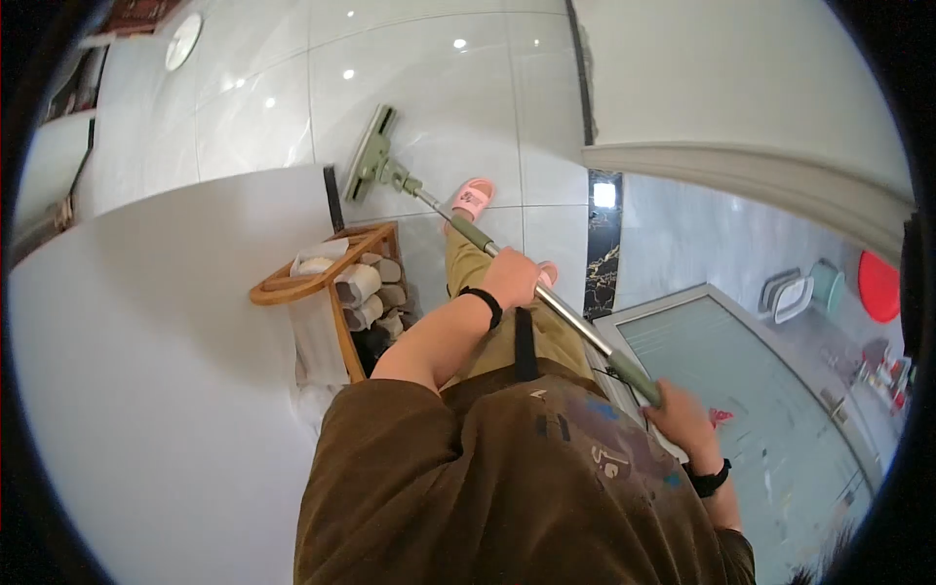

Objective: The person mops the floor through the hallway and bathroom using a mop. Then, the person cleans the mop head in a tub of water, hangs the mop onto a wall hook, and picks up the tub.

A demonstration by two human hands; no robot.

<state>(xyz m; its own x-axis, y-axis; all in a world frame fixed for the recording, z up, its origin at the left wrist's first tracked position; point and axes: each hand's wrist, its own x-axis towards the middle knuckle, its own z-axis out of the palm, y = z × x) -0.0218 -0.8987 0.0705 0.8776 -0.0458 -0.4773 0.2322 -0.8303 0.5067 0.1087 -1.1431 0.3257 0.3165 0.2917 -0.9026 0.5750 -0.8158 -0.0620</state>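
A long-handled mop (pixel 570 317) with a silver pole and green grips slants across the front of my body. Its flat green head (pixel 371 154) rests on the grey tiled floor, up and to the left. My left hand (pixel 512 278) is wrapped around the middle of the pole, just below a green grip section. Lower on the right, my right hand (pixel 680 417) closes around the green grip at the pole's near end. Both wrists wear black bands. Pink slippers (pixel 474 198) are on my feet, close to the mop head.
A wooden shoe rack (pixel 343 327) with several slippers stands by the white wall (pixel 166 361) at left. On the right, a framed glass door (pixel 751 390) stands beside a dark marbled threshold (pixel 603 249). Basins, one a red basin (pixel 879 286), sit beyond it.
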